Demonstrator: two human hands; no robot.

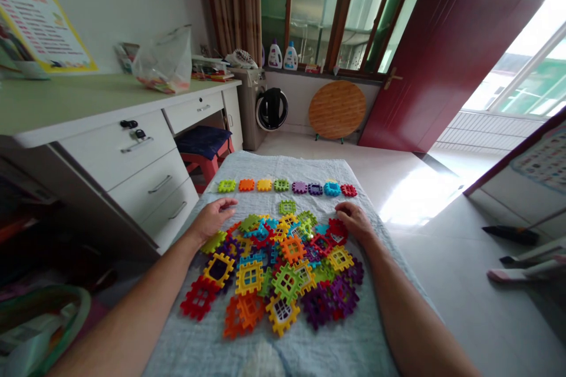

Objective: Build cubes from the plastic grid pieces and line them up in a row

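A heap of colourful plastic interlocking blocks [250,277], square with notched edges and window-like openings, lies on a cloth-covered table [274,359]. My left hand [214,219] rests at the heap's far left side, fingers stretched out and holding nothing. On the far right side my right hand [355,221] lies beside a red block [338,230], its fingers loosely bent and apart, with nothing seen in them. Between the hands, a single green block [287,207] lies just beyond the heap. Farther out runs a row of several blocks, from a light green block [227,186] to a red block [349,190].
A desk [88,94] with drawers stands at the left, bearing a plastic bag [164,62]. Beyond it are a stool [206,144] and a front-loading washing machine [253,109]. A round wooden board [336,109] leans under the window, near a red door [424,47].
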